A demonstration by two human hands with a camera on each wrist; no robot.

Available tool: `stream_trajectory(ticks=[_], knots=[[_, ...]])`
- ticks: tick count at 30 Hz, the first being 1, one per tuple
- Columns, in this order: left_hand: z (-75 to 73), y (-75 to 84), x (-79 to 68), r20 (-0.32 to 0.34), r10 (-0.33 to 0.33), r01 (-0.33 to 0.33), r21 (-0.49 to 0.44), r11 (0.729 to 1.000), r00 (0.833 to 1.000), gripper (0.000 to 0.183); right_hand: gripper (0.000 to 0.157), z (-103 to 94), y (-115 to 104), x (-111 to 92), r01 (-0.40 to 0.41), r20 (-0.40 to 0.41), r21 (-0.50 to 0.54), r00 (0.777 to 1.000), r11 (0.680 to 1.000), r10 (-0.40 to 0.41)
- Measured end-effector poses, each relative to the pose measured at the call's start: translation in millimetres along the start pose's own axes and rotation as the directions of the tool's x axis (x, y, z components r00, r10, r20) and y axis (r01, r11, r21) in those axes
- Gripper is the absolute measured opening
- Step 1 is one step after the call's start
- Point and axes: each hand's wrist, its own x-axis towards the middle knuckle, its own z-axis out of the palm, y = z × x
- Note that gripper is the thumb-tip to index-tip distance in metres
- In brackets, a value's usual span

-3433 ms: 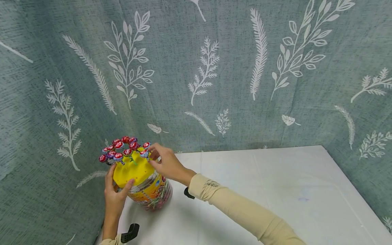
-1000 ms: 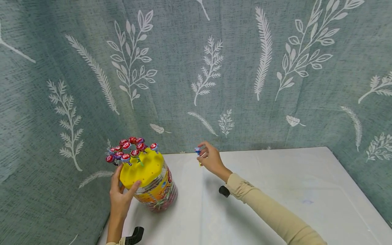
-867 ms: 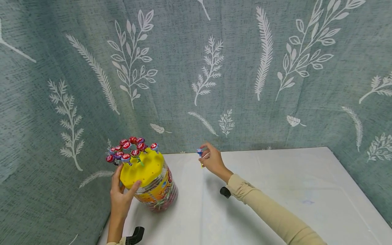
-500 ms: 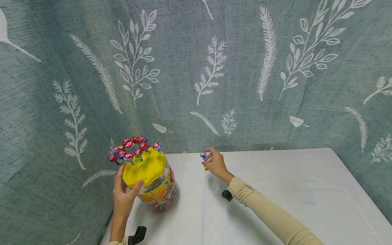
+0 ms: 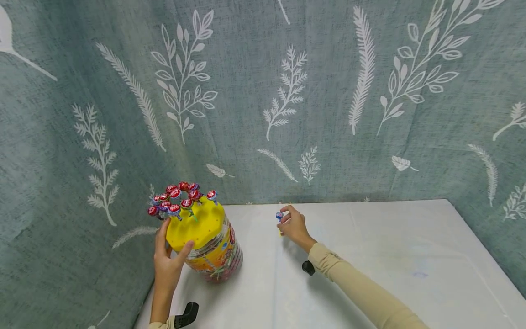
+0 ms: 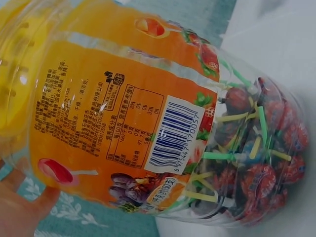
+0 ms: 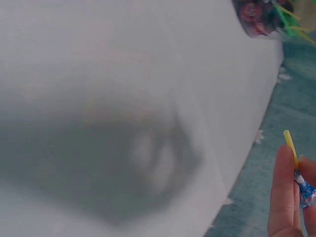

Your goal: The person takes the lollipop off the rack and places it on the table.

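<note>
A clear plastic jar (image 5: 219, 256) with an orange label and a yellow lid (image 5: 197, 230) stands at the left of the table. Several red and purple wrapped lollipops stick up from holes in the lid's far and left side. My left hand (image 5: 167, 265) holds the jar at its lid, thumb in front and fingers round the left side. More lollipops (image 6: 259, 180) show through the clear wall in the left wrist view. Right of the jar, above the table, my right hand (image 5: 297, 228) pinches a blue-wrapped lollipop (image 7: 307, 192) by its yellow stick, which points down.
The table has a white cover (image 5: 370, 256), its back edge close to a grey-green curtain (image 5: 246, 114) printed with white leaves. This curtain also closes in the left side, near the jar and left arm. Black wrist mounts hang under both forearms.
My right hand has pulled the blue lollipop out of the lid and carried it right of the jar, then slightly lower. The left hand stays on the jar. The view has shifted a little.
</note>
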Motion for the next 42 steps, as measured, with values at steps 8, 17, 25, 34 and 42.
stream_trajectory(ticks=[8,17,25,34,42], knots=[[0.0,2.5,2.3,-0.009,0.002,-0.002,-0.007,1.000,1.000,0.079,0.040,2.9,24.6,-4.0,0.022,-0.024,0.016,0.999,1.000,-0.022],[0.2,0.4,-0.6,-0.012,-0.006,0.006,0.001,1.000,1.000,0.080,0.041,3.6,45.7,-13.1,-0.056,0.000,-0.137,0.998,0.989,0.056],[0.7,-0.2,-0.3,-0.016,-0.005,0.005,-0.002,1.000,1.000,0.078,0.038,3.2,54.5,-17.2,-0.021,-0.012,-0.219,1.000,0.976,0.019],[-1.5,-1.4,-1.3,-0.032,0.005,-0.005,-0.010,1.000,0.999,0.079,0.042,5.4,48.8,-17.0,-0.024,0.064,-0.244,0.997,0.970,0.041],[0.7,-0.7,-1.9,-0.025,0.020,-0.021,-0.017,1.000,0.999,0.078,0.040,-0.3,38.6,-14.8,-0.089,0.087,-0.250,0.990,0.964,0.114]])
